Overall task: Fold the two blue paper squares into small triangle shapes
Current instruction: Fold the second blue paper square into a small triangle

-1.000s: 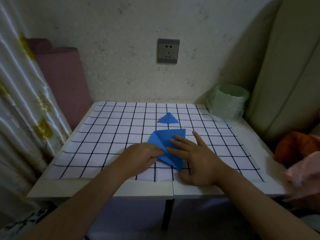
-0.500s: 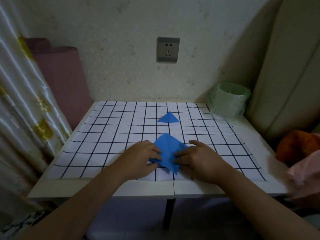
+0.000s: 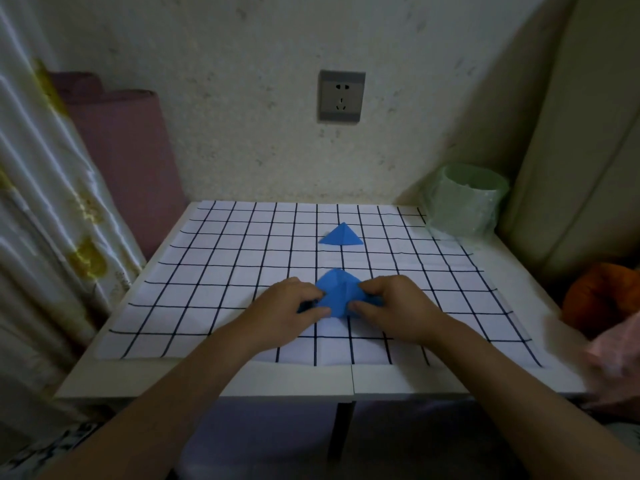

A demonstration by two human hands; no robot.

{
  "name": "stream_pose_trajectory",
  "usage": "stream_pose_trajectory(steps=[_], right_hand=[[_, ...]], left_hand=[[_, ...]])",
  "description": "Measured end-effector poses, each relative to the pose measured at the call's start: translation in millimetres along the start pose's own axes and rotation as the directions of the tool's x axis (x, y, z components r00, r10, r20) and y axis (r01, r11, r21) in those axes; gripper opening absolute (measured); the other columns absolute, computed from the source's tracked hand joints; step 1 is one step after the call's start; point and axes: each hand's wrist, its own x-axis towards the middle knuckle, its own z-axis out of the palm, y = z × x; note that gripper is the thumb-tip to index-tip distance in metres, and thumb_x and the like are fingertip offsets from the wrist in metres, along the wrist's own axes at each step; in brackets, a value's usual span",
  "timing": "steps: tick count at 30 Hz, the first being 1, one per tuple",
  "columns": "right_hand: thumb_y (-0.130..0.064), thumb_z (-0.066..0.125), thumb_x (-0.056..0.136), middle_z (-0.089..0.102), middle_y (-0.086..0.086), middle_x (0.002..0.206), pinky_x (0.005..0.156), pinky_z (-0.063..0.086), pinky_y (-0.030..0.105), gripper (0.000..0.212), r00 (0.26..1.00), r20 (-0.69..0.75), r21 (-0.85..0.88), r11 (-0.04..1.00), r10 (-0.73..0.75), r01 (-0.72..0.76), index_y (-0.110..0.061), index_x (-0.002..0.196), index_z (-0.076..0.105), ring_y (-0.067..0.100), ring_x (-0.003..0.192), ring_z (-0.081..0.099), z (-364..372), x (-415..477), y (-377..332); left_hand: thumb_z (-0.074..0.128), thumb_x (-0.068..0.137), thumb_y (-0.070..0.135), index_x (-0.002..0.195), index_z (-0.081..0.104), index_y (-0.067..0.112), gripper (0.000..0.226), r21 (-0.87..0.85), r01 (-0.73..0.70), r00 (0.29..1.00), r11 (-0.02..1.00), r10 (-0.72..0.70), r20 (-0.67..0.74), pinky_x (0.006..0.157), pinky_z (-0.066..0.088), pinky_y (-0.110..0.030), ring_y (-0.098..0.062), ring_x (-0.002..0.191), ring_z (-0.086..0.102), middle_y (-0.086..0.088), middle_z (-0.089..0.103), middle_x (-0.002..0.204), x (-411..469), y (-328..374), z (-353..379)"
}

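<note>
Left hand (image 3: 284,306): fingers curled, thumb and fingertips pinching the left corner of the half-folded blue paper (image 3: 337,292). Heel of the hand is down on the grid sheet (image 3: 207,271).

Right hand (image 3: 398,303): mirror of that. Fingers curled, thumb and fingertips pinching the paper's right corner, wrist low over the sheet.

The paper sits directly between the two hands, touching both, centre of the tabletop (image 3: 242,379) and on the front half of it. Both side corners are hidden under my fingers.

It's saturated blue with a peaked outline. The apex points to the back edge and a short tip points to the front edge between my thumbs. A crease runs from the apex down the middle, and the left facet reads lighter than the right. Can't tell whether it lies fully flat on the sheet.

Small blue triangle (image 3: 341,235): already folded, lying on the grid sheet behind the held paper, toward the back edge and roughly centred. It is apart from both hands, base toward me, apex away.

Surroundings, left to right:
- striped curtain (image 3: 41,237) beside the left edge
- pink roll (image 3: 121,161) leaning at the wall
- wall socket (image 3: 341,95) above the back edge
- green bag-lined bin (image 3: 465,202) at the back right corner
- orange object (image 3: 602,292) and pink cloth (image 3: 616,355) past the right edge, both blurred
</note>
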Motion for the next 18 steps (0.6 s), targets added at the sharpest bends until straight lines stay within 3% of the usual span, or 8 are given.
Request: stream_pose_trajectory(steps=[2, 5, 7, 9, 10, 12, 15, 18], right_hand=[[-0.032, 0.063, 0.092, 0.067, 0.004, 0.077, 0.070, 0.054, 0.041, 0.018, 1.000, 0.006, -0.017, 1.000, 0.010, -0.010, -0.017, 0.090, 0.071, 0.014, 0.069, 0.061, 1.2, 4.4, -1.1], [-0.031, 0.064, 0.091, 0.052, -0.003, 0.060, 0.053, 0.040, 0.028, 0.025, 0.995, -0.058, 0.010, 0.997, 0.076, -0.075, -0.024, 0.069, 0.057, 0.005, 0.054, 0.045, 4.5, 11.2, 0.8], [-0.033, 0.066, 0.089, 0.047, -0.006, 0.060, 0.052, 0.033, 0.024, 0.027, 0.986, -0.109, 0.002, 0.992, 0.125, -0.125, -0.024, 0.068, 0.052, 0.006, 0.054, 0.041, 8.4, 16.1, 2.2], [-0.034, 0.066, 0.089, 0.053, -0.006, 0.069, 0.057, 0.038, 0.026, 0.017, 0.979, -0.129, 0.005, 0.987, 0.157, -0.158, -0.022, 0.081, 0.057, 0.008, 0.062, 0.048, 11.7, 20.9, 3.6], [-0.035, 0.066, 0.089, 0.057, -0.006, 0.078, 0.062, 0.043, 0.026, 0.015, 0.976, -0.125, 0.011, 0.984, 0.177, -0.177, -0.023, 0.095, 0.059, 0.008, 0.068, 0.052, 13.2, 23.0, 3.3], [-0.038, 0.067, 0.089, 0.061, -0.006, 0.095, 0.073, 0.049, 0.026, 0.037, 0.972, -0.109, 0.029, 0.978, 0.210, -0.208, -0.027, 0.122, 0.055, 0.009, 0.082, 0.056, 16.2, 26.5, 2.5], [-0.039, 0.067, 0.089, 0.061, -0.001, 0.112, 0.083, 0.048, 0.028, 0.051, 0.974, -0.140, -0.043, 0.982, 0.178, -0.185, -0.024, 0.135, 0.050, 0.012, 0.096, 0.054, 20.9, 32.9, -0.2], [-0.041, 0.064, 0.091, 0.058, 0.006, 0.119, 0.090, 0.044, 0.032, 0.051, 0.976, -0.174, -0.162, 0.974, 0.132, -0.160, -0.018, 0.135, 0.052, 0.022, 0.112, 0.050, 25.6, 39.2, -0.4]], left_hand=[[0.058, 0.091, 0.046, 0.071, 0.055, 0.030, 0.027, 0.056, 0.016, 1.000, 0.998, -0.015, -0.015, 0.064, 0.038, -0.025, -0.005, 0.075, 0.047, 0.007, 0.050, 0.075, 1.1, 0.6, 0.8], [0.060, 0.094, 0.038, 0.063, 0.052, 0.022, 0.036, -0.072, 0.095, 0.989, 0.993, -0.103, -0.110, 0.055, 0.033, -0.022, -0.009, 0.061, 0.046, 0.002, 0.048, 0.063, 7.4, 1.1, 5.9], [0.062, 0.093, 0.035, 0.069, 0.054, 0.028, 0.027, -0.143, 0.139, 0.978, 0.980, -0.158, -0.133, 0.052, 0.031, -0.015, -0.003, 0.058, 0.047, 0.010, 0.051, 0.062, 11.7, 3.5, 9.8], [0.065, 0.091, 0.034, 0.093, 0.061, 0.034, 0.005, -0.199, 0.195, 0.964, 0.960, -0.225, -0.139, 0.057, 0.035, -0.009, 0.002, 0.070, 0.054, 0.018, 0.058, 0.079, 14.6, 4.5, 12.6], [0.067, 0.090, 0.032, 0.107, 0.061, 0.033, 0.018, -0.215, 0.221, 0.957, 0.951, -0.254, -0.139, 0.061, 0.038, -0.008, 0.001, 0.078, 0.057, 0.018, 0.059, 0.090, 16.0, 4.5, 13.9], [0.069, 0.089, 0.026, 0.122, 0.057, 0.032, 0.036, -0.234, 0.224, 0.954, 0.946, -0.262, -0.144, 0.065, 0.041, -0.007, 0.001, 0.087, 0.057, 0.015, 0.057, 0.102, 18.3, 4.5, 14.8], [0.066, 0.091, 0.023, 0.127, 0.057, 0.032, 0.038, -0.129, 0.167, 0.962, 0.978, -0.190, -0.194, 0.070, 0.038, -0.006, -0.003, 0.096, 0.051, 0.013, 0.051, 0.112, 19.4, 6.5, 14.1], [0.062, 0.093, 0.032, 0.119, 0.067, 0.029, 0.027, 0.104, 0.112, 0.963, 0.988, -0.082, -0.255, 0.089, 0.040, -0.020, -0.009, 0.112, 0.044, 0.010, 0.054, 0.119, 16.6, 4.2, 15.2]])
